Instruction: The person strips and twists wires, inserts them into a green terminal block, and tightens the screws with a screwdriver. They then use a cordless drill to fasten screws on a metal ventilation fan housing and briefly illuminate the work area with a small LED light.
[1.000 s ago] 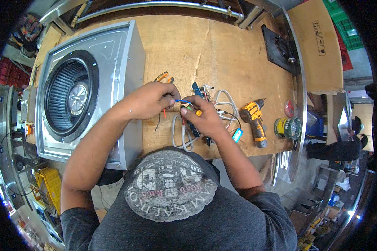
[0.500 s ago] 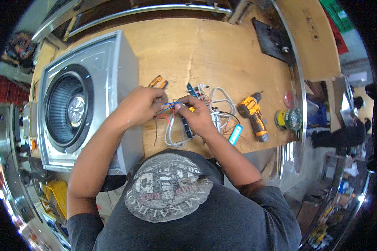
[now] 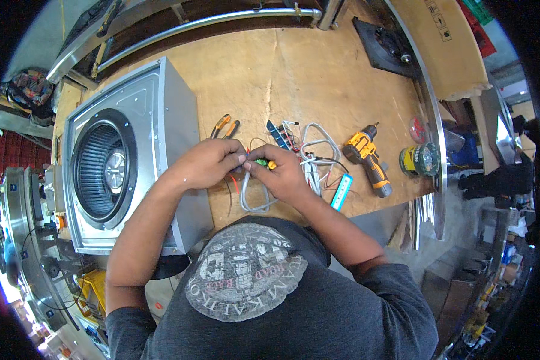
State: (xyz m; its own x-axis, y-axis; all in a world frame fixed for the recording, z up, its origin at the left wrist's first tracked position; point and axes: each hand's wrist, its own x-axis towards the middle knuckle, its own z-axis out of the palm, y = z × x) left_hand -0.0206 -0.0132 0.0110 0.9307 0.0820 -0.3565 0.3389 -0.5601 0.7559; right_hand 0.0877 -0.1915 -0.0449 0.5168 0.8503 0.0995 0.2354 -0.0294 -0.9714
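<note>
My left hand [image 3: 213, 163] and my right hand [image 3: 280, 173] meet above the workbench, thumbs and fingertips pinched together on thin wires. Most of the wire ends are hidden by my fingers; a short red wire [image 3: 234, 179] hangs below the left hand. Under the hands a grey cable [image 3: 257, 209] loops on the wood. Close to my left knuckles lie pliers with orange and black handles [image 3: 221, 125]. A dark blue strip with small parts on it [image 3: 279, 135] sits just beyond the right hand, and a small yellow piece [image 3: 272, 165] shows at its fingers.
A grey metal fan box [image 3: 183, 120] with a round blower stands on the left. To the right lie a cable bundle [image 3: 321, 135], a light blue and white bar [image 3: 341, 192], a yellow and black cordless drill [image 3: 367, 157] and a yellow-labelled jar [image 3: 415, 160]. A black plate [image 3: 381, 51] lies far right.
My hands have drawn closer until the fingertips nearly touch. The blue wire that stretched between them is now mostly hidden. The view has shifted slightly.
</note>
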